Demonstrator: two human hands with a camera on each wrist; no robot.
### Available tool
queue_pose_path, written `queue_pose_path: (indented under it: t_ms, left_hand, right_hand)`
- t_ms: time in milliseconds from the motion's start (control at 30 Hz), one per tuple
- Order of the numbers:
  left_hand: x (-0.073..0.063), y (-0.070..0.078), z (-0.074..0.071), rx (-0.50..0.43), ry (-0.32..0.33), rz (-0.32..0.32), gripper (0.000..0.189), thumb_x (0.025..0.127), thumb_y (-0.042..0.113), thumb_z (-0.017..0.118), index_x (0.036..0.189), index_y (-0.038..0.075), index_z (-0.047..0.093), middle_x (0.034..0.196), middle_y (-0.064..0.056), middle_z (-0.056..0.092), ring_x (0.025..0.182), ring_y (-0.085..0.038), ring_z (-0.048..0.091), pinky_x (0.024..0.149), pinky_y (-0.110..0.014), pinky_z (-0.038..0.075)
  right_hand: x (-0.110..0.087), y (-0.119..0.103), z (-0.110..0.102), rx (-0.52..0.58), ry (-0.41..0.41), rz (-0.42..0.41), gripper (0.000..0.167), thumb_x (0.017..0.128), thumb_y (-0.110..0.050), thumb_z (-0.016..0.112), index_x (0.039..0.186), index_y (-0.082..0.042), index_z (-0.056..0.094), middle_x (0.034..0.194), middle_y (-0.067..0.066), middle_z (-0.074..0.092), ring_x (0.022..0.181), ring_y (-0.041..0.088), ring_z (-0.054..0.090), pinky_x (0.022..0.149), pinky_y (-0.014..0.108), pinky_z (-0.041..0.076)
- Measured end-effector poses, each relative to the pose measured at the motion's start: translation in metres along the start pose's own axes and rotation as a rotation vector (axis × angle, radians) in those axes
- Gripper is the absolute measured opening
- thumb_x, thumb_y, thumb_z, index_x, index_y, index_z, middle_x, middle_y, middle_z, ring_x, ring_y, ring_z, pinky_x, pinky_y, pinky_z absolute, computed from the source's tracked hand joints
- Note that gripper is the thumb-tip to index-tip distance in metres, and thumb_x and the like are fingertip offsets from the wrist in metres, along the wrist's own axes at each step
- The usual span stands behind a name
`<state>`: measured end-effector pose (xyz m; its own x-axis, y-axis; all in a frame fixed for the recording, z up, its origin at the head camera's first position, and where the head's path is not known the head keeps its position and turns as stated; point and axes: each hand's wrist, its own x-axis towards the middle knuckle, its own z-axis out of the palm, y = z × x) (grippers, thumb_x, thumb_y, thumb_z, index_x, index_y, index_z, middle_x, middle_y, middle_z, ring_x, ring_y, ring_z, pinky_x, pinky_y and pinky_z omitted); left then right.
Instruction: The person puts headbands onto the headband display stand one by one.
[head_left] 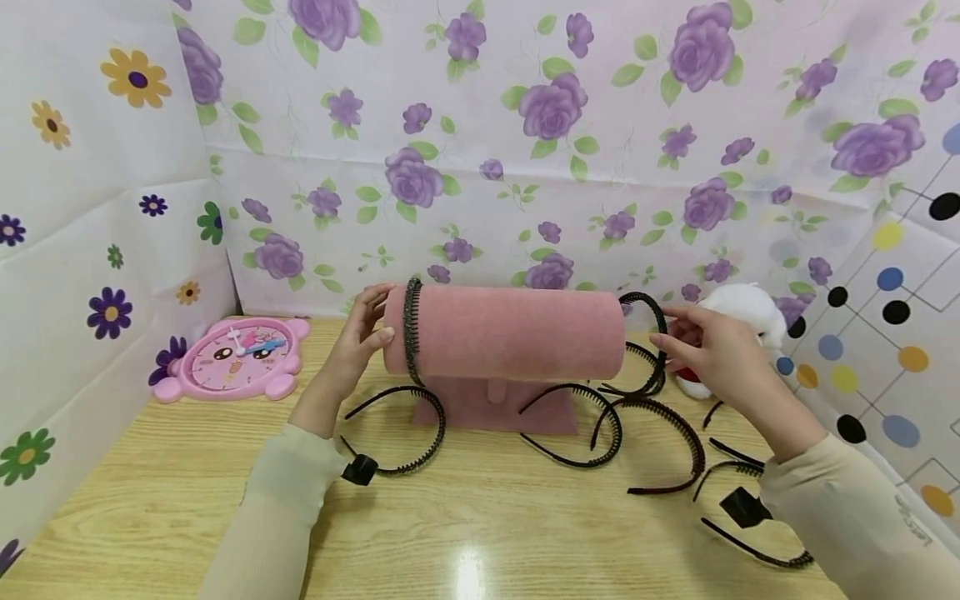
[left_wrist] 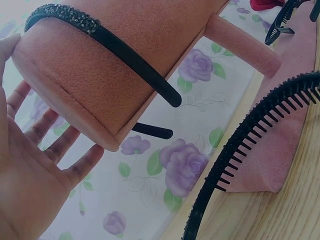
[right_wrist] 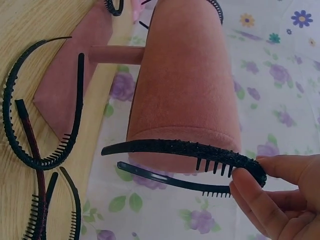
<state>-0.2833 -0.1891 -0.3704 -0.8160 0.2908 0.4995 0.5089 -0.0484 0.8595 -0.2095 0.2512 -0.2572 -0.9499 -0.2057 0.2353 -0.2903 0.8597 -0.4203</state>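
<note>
A pink padded headband stand (head_left: pixel 517 333) lies lengthwise across the middle of the table. My left hand (head_left: pixel 355 346) rests on its left end, fingers spread against the end face in the left wrist view. One glittery dark headband (head_left: pixel 412 329) sits around the roll near that end. Beyond the right end, my right hand (head_left: pixel 708 346) pinches a black toothed headband (right_wrist: pixel 185 147) between thumb and fingers. In the right wrist view this headband is in front of the roll's end face, its two tips pointing left.
Several loose headbands lie on the table, one at front left (head_left: pixel 408 468), others such as a dark red one (head_left: pixel 693 442) at right. A pink toy clock (head_left: pixel 238 358) stands at back left. A white plush toy (head_left: pixel 742 308) is behind my right hand.
</note>
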Motion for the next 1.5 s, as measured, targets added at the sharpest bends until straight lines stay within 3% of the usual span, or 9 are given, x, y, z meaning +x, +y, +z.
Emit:
queue_pose_path:
  t_ms: [100,300,500,700,1000,1333,1500]
  left_hand:
    - [0.000,0.001,-0.001,0.005,0.000,-0.005,0.057,0.095,0.011,0.044,0.148,0.020,0.028,0.145,0.005,0.034,0.131,-0.013,0.037,0.096,-0.024,0.041]
    - [0.000,0.003,0.000,0.011,-0.004,-0.004,0.058,0.094,0.011,0.045,0.149,0.021,0.027,0.145,0.004,0.034,0.131,-0.013,0.037,0.097,-0.026,0.041]
    - [0.000,0.004,0.002,0.004,-0.005,-0.002,0.057,0.094,0.013,0.047,0.148,0.021,0.028,0.145,0.005,0.035,0.131,-0.014,0.036,0.098,-0.026,0.040]
    - [-0.001,0.003,0.001,-0.002,-0.009,0.001,0.058,0.094,0.013,0.047,0.148,0.021,0.028,0.147,0.003,0.034,0.132,-0.015,0.036,0.098,-0.026,0.041]
    - [0.000,0.002,0.001,0.002,-0.011,0.001,0.057,0.094,0.013,0.048,0.147,0.023,0.029,0.148,0.004,0.033,0.132,-0.015,0.036,0.097,-0.027,0.041]
    - [0.000,0.003,0.001,0.007,-0.008,-0.002,0.058,0.094,0.014,0.047,0.148,0.023,0.028,0.148,0.002,0.032,0.132,-0.015,0.036,0.098,-0.028,0.040]
    - [-0.001,0.003,0.001,0.012,-0.009,-0.002,0.058,0.094,0.015,0.048,0.148,0.022,0.028,0.148,0.002,0.032,0.132,-0.015,0.036,0.099,-0.029,0.040]
  right_hand:
    - [0.005,-0.004,0.001,0.001,-0.016,0.017,0.056,0.095,-0.029,0.059,0.138,0.004,0.046,0.099,0.018,0.069,0.065,0.011,0.068,0.063,0.028,0.054]
    - [0.012,-0.014,0.004,0.006,-0.045,0.026,0.058,0.095,-0.029,0.059,0.140,0.004,0.044,0.102,0.020,0.068,0.067,0.014,0.068,0.057,0.027,0.052]
    - [0.016,-0.018,0.009,-0.038,-0.020,-0.011,0.056,0.095,-0.028,0.060,0.138,0.004,0.047,0.100,0.018,0.069,0.063,0.010,0.065,0.075,0.044,0.054]
    - [0.020,-0.023,0.012,-0.053,-0.039,-0.015,0.056,0.094,-0.029,0.061,0.139,0.003,0.047,0.102,0.018,0.069,0.067,0.012,0.067,0.082,0.049,0.052]
    - [0.023,-0.032,0.019,-0.090,0.009,-0.075,0.050,0.092,-0.025,0.064,0.129,0.007,0.056,0.102,0.022,0.058,0.086,0.031,0.064,0.072,0.043,0.052]
    - [0.025,-0.033,0.016,-0.071,-0.058,-0.054,0.056,0.092,-0.028,0.065,0.134,0.005,0.051,0.100,0.020,0.054,0.075,0.021,0.064,0.066,0.034,0.049]
    - [0.025,-0.027,0.008,-0.066,-0.065,-0.130,0.061,0.090,-0.031,0.067,0.139,0.000,0.048,0.116,0.022,0.055,0.089,0.029,0.066,0.075,0.043,0.053]
